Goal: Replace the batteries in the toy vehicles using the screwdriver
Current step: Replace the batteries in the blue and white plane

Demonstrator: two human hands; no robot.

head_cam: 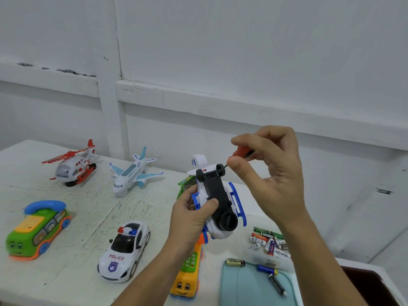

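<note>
Helicopter (217,204), the white-and-blue one, is the toy in hand. In the head view we hold it belly-up above the surface (88,206), tail away from us, its black underside facing the camera. Our left hand (192,219) grips it from the left, the fingers (212,204) curled round the body and the thumb pressed on the black plate. Our right hand (271,173) is raised over the tail end and pinches the screwdriver (241,152) by its red handle between thumb and forefinger. The dark shaft slants down to the left, and its tip meets the underside just beside the rear wheels. We judge the step to be turning the screw of the battery cover; the cover looks shut, and we cannot tell whether the screw is going out or in. The next move calls for keeping the tip seated square in the screw head, holding the toy steady, and making small twists of the handle without slipping off. If the screw is coming out, we must mind it once it is free. Batteries (269,241) lie heaped in a clear box (273,261) to the right, and three more lie loose on a teal pouch (254,288) near us. On the surface stand a red helicopter (72,166), a plane (132,173), a police car (123,250), a green bus (37,230) and, partly behind our left forearm, a yellow bus (187,277).
</note>
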